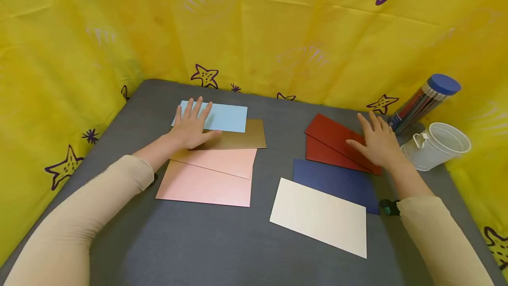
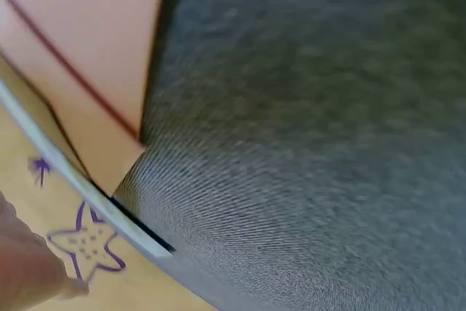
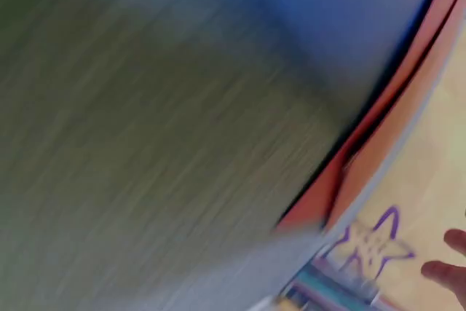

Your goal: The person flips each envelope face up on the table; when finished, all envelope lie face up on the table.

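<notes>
My left hand (image 1: 190, 129) is spread flat over the left end of a light blue envelope (image 1: 228, 117), its thumb over a gold envelope (image 1: 246, 138) that lies partly beneath. Two pink envelopes (image 1: 210, 186) overlap just nearer to me; their corner also shows in the left wrist view. On the right, my right hand (image 1: 379, 142) reaches over the right end of two overlapping red envelopes (image 1: 333, 140), fingers straight and apart. Closer in lie a dark blue envelope (image 1: 333, 180) and, partly covering it, a cream-white envelope (image 1: 321, 217). Neither hand grips anything.
Beyond my right hand, a clear tube of pencils with a blue lid (image 1: 443, 84) leans by the cloth. A small white metal pail (image 1: 430, 153) stands beside it. The grey table (image 1: 206, 246) is bordered by a yellow cloth (image 1: 238, 34) printed with starfish.
</notes>
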A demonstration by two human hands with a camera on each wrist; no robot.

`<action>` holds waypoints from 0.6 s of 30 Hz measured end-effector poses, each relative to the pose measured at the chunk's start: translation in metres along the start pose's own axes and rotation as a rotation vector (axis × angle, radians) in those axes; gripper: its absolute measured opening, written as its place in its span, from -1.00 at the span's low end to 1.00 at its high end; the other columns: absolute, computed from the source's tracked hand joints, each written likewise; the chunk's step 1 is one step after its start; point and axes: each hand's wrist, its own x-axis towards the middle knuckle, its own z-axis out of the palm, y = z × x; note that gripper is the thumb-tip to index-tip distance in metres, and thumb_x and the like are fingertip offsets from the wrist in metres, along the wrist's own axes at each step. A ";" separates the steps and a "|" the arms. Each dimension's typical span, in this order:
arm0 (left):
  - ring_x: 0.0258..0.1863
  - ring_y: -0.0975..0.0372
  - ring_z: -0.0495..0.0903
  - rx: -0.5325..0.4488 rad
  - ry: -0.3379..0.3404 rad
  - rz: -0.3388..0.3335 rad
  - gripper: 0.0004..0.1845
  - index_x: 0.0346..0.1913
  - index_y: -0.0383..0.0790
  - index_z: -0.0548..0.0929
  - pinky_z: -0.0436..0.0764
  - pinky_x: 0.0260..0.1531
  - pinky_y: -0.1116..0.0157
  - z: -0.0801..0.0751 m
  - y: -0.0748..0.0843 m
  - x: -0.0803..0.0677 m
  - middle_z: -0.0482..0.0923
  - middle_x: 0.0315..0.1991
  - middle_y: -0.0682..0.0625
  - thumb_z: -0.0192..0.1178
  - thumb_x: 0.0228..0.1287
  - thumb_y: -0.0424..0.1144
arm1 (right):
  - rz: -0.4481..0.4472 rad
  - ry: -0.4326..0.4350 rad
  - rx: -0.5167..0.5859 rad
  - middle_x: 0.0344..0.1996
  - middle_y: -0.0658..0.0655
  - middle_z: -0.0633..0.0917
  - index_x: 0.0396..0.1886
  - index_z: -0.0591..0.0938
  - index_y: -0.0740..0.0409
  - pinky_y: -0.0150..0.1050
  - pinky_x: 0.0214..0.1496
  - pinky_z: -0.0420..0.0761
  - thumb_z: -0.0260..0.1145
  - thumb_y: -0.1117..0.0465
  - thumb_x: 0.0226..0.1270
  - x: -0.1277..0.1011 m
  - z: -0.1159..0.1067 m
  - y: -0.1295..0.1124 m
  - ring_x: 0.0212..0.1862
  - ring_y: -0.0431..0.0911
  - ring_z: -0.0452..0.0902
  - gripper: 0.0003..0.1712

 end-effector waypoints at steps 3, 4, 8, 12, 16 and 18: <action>0.58 -0.26 -0.35 -0.106 0.039 -0.048 0.04 0.60 -0.07 -0.29 -0.23 0.47 -0.35 -0.007 -0.006 0.006 -0.43 0.61 -0.27 -0.06 0.34 0.39 | 0.005 0.063 0.095 0.43 0.54 0.14 0.53 0.11 0.25 0.47 0.36 0.18 0.23 -0.10 0.41 0.012 0.001 -0.017 0.38 0.51 0.04 -0.10; 0.57 -0.28 -0.32 -0.152 0.053 -0.076 0.04 0.60 -0.09 -0.29 -0.17 0.47 -0.35 -0.011 -0.010 0.008 -0.41 0.60 -0.29 -0.04 0.34 0.37 | 0.008 0.079 0.132 0.38 0.54 0.20 0.49 0.19 0.30 0.43 0.35 0.23 0.26 -0.03 0.41 0.018 0.002 -0.026 0.35 0.48 0.07 -0.16; 0.52 -0.33 -0.19 -0.353 0.108 -0.201 0.03 0.59 -0.26 -0.22 0.03 0.42 -0.33 -0.022 -0.029 0.012 -0.28 0.55 -0.42 0.06 0.35 0.23 | 0.010 0.098 0.281 0.28 0.52 0.33 0.32 0.38 0.38 0.31 0.36 0.26 0.29 0.10 0.38 0.045 0.007 -0.065 0.33 0.42 0.15 -0.35; 0.46 -0.38 -0.10 -0.445 0.119 -0.315 -0.04 0.52 -0.49 -0.05 0.11 0.42 -0.26 -0.028 -0.047 0.015 -0.13 0.46 -0.56 0.06 0.35 0.11 | -0.016 0.070 0.398 0.18 0.45 0.46 0.20 0.51 0.36 0.19 0.31 0.39 0.31 0.09 0.35 0.070 0.016 -0.107 0.22 0.35 0.36 -0.45; 0.42 -0.37 0.08 -0.465 0.083 -0.386 -0.15 0.42 -0.61 0.14 0.19 0.42 -0.21 -0.031 -0.060 0.015 0.09 0.41 -0.58 0.01 0.35 0.05 | -0.024 -0.001 0.553 0.10 0.30 0.59 0.13 0.59 0.25 0.03 0.12 0.57 0.31 0.03 0.36 0.089 0.026 -0.150 0.07 0.18 0.54 -0.52; 0.37 -0.33 0.20 -0.479 0.060 -0.412 -0.21 0.37 -0.60 0.24 0.26 0.40 -0.19 -0.031 -0.064 0.015 0.21 0.36 -0.54 0.00 0.35 0.04 | -0.033 -0.037 0.608 0.08 0.24 0.64 0.11 0.61 0.19 -0.02 0.10 0.60 0.31 0.01 0.37 0.096 0.032 -0.171 0.09 0.12 0.57 -0.55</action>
